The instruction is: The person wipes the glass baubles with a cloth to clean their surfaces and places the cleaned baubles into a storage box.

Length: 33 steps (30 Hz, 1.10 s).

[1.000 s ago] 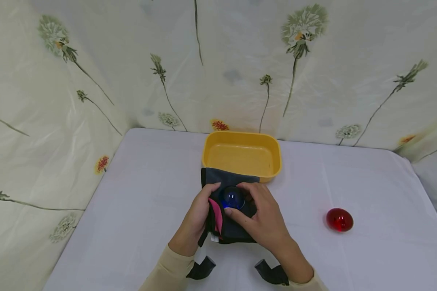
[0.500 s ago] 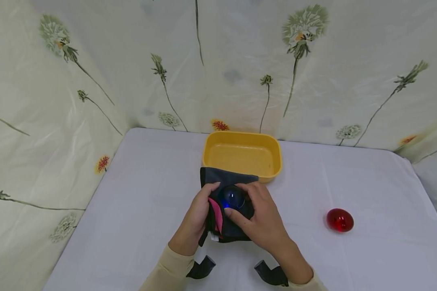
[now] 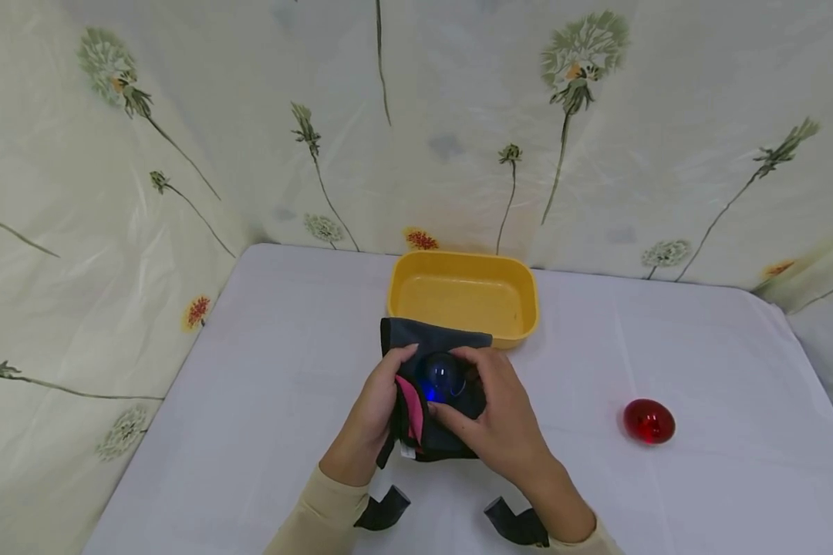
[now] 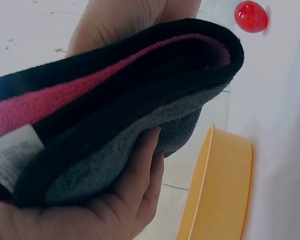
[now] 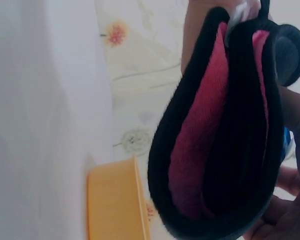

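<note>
Nr ylw tray [image 3: 458, 299], cloth [image 3: 432, 337], long axis fore-aft

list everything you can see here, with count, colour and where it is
table: 1, white-covered, across the lower head view
floral backdrop: count unclear, off-white with green and orange print, behind and beside the table
cloth: 1, dark grey, black edging, pink inside, folded, held near the tray
label: 1, white, on the cloth's edge
tray: 1, yellow, on the table beyond the cloth
blue ball: 1, blue, against the cloth
red ball: 1, red, on the table's right
curved pieces: 2, black, by the wrists
sleeves: 2, cream, bottom edge
hands: 2, bare; left gripping cloth, right holding blue ball
</note>
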Each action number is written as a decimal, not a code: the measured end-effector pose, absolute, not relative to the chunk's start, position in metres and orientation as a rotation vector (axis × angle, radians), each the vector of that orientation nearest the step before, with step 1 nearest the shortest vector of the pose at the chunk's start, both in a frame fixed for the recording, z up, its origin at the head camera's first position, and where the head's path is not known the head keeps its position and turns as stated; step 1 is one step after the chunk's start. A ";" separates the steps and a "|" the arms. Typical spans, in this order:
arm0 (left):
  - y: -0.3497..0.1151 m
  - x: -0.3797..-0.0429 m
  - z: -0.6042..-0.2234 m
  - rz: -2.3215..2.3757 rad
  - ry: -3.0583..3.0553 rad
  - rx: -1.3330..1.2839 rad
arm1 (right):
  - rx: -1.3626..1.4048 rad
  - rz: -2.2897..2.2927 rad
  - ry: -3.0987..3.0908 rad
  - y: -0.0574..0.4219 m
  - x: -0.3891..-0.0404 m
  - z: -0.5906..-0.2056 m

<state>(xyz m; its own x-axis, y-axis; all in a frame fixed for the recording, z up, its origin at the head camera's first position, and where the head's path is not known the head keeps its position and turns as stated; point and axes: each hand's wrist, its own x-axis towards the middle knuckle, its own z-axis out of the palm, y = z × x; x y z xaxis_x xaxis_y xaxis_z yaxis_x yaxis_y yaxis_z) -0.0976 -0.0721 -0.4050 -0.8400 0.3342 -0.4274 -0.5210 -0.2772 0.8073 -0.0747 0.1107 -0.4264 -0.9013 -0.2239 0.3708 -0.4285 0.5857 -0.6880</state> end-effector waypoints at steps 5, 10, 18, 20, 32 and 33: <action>-0.071 -0.097 -0.405 2.140 1.457 -0.233 | 0.539 1.214 -2.529 0.115 -0.076 -0.428; -0.071 -0.097 -0.406 2.143 1.472 -0.222 | 0.510 1.239 -2.530 0.116 -0.076 -0.431; -0.071 -0.097 -0.407 2.162 1.462 -0.209 | 0.461 1.262 -2.565 0.113 -0.073 -0.431; -0.071 -0.097 -0.406 2.162 1.468 -0.207 | 0.454 1.282 -2.568 0.112 -0.073 -0.431; -0.071 -0.096 -0.403 2.135 1.519 -0.255 | 0.559 1.221 -2.598 0.108 -0.073 -0.427; -0.071 -0.096 -0.403 2.135 1.518 -0.255 | 0.559 1.220 -2.595 0.108 -0.073 -0.427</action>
